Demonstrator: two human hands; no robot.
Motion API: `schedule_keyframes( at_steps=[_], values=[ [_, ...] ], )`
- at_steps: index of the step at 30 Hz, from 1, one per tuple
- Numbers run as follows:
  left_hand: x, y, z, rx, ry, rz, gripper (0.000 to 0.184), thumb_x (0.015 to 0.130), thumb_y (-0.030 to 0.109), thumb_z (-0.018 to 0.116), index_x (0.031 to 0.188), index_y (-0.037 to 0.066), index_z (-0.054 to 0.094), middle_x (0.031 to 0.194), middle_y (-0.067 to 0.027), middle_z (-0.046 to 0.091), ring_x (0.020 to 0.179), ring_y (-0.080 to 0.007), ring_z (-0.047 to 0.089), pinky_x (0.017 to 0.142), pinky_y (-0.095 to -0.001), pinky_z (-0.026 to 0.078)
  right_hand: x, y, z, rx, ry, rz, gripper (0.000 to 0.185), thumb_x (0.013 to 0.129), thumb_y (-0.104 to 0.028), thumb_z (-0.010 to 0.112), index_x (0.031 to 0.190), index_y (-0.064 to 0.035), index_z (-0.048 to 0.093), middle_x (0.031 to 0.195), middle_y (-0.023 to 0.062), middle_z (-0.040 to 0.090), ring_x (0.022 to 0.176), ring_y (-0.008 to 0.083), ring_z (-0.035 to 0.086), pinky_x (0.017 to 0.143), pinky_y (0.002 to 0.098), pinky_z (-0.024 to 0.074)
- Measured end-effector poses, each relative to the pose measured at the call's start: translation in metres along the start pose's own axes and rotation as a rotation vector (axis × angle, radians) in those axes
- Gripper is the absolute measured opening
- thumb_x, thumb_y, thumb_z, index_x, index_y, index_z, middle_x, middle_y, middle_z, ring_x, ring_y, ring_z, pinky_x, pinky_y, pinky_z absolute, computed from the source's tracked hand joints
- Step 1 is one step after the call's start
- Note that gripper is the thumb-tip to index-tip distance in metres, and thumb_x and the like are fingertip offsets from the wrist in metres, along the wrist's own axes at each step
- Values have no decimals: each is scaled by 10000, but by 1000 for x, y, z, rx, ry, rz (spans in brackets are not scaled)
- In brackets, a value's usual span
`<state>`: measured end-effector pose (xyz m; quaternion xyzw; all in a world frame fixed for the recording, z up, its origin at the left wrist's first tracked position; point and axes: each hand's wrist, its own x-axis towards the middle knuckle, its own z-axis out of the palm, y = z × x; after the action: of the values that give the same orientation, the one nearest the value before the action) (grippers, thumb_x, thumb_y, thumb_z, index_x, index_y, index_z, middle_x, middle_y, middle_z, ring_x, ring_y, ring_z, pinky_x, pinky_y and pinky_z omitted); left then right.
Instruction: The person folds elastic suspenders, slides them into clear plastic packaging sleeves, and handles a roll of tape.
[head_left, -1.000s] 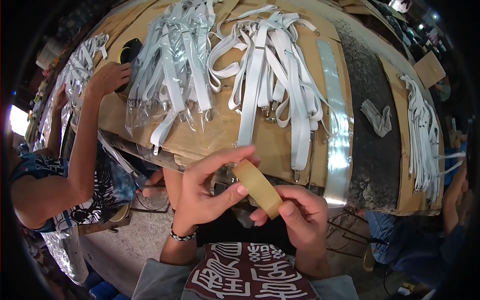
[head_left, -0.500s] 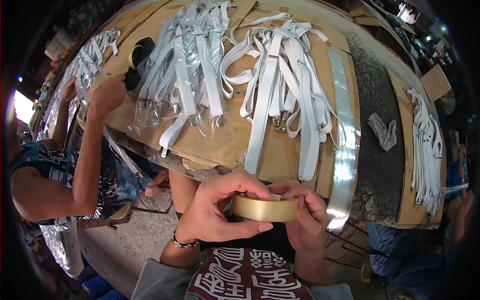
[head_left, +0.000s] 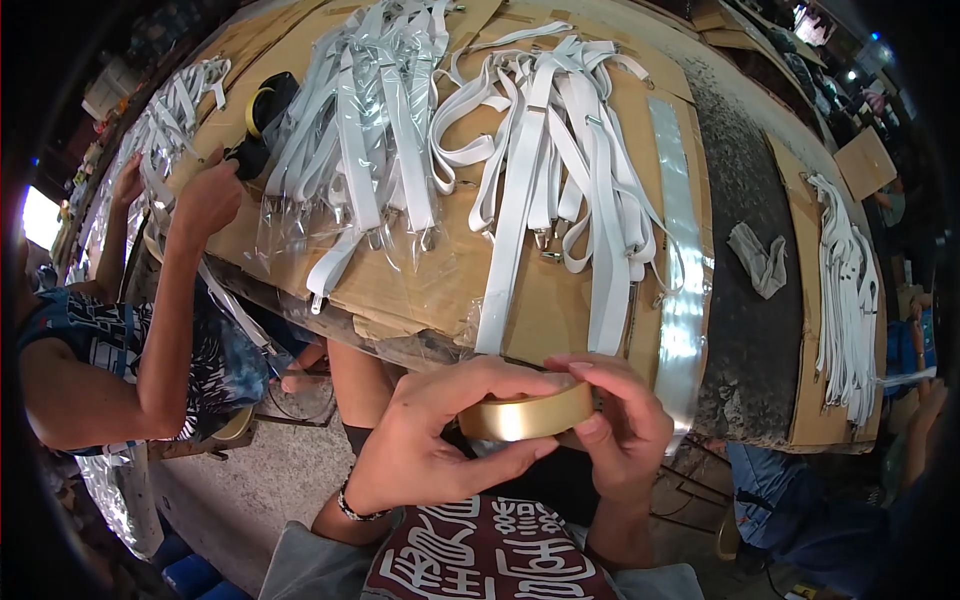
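A roll of yellowish tape (head_left: 528, 415) is held between my two hands, in front of my chest. My left hand (head_left: 435, 430) curves round its left side, thumb below and fingers above. The fingertips of my right hand (head_left: 622, 420) pinch its right end. Beyond the hands, white elastic straps with metal clips (head_left: 545, 150) lie in a loose bundle on the cardboard (head_left: 400, 290). Left of them, more white straps (head_left: 365, 140) lie in clear plastic bags.
A co-worker's hand (head_left: 208, 200) is by a black tape dispenser (head_left: 262, 125) at the left. Clear plastic sleeves (head_left: 680, 250) lie along the right edge of the cardboard. Further right are a crumpled glove-like cloth (head_left: 760, 260) and another strap bundle (head_left: 847, 290).
The tape roll has turned from steeply tilted to nearly level and is lower in view. Both my hands have moved with it and still hold it. The co-worker's hand has shifted slightly down and left.
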<state>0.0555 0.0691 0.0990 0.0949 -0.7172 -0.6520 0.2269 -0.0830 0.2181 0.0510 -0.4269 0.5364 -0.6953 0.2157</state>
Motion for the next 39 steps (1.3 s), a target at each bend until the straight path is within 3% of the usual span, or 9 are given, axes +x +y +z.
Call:
schedule_keyframes(
  at_steps=[1,7,10,19,29,34,39],
  values=[
    [0,3,0,-49,-11,-15,490,696,-94,820,1157,-66,655,1058,-126,691,978,-174,673,876,-291,521,1,0,0,40,2,15,349,937,-99,662,1242,58,595,1243,248,618,1165,314,619,980,396,491],
    [-3,8,-4,-389,30,-202,445,796,-27,733,1217,-116,619,1015,-133,692,997,-183,670,924,-311,505,3,-2,-7,131,19,24,362,965,-146,643,1244,76,583,1222,242,616,1148,341,626,968,421,503],
    [-5,-3,-5,-364,-13,-141,374,871,-33,686,1237,-75,618,1025,-112,708,945,-143,657,865,-281,507,2,-2,-8,146,38,19,368,971,-163,639,1239,81,581,1216,240,613,1148,357,624,971,436,503],
    [-6,-9,-7,-620,-28,-326,155,908,8,647,1037,-76,651,870,-108,688,739,-116,659,662,-237,532,1,0,-5,135,45,13,357,958,-150,653,1226,76,588,1196,237,625,1143,358,626,973,436,498],
    [-7,-20,-1,-636,84,-336,62,900,26,650,912,-34,661,775,-66,668,639,-74,607,592,-203,492,-2,2,-1,113,68,21,323,943,-117,665,1201,67,604,1189,238,633,1128,332,631,971,415,494],
    [-5,-20,0,-621,128,-300,83,895,38,673,827,-2,645,689,-32,641,571,-48,552,524,-185,422,-4,-1,1,114,51,31,318,931,-104,677,1192,63,606,1169,235,646,1117,327,636,957,414,501],
    [-3,-27,3,-418,255,-248,237,918,45,659,688,27,601,610,21,572,539,-12,460,484,-196,322,-6,-11,4,123,-32,92,338,872,-62,716,1173,55,616,1142,226,662,1088,307,650,943,397,504]
  ],
)
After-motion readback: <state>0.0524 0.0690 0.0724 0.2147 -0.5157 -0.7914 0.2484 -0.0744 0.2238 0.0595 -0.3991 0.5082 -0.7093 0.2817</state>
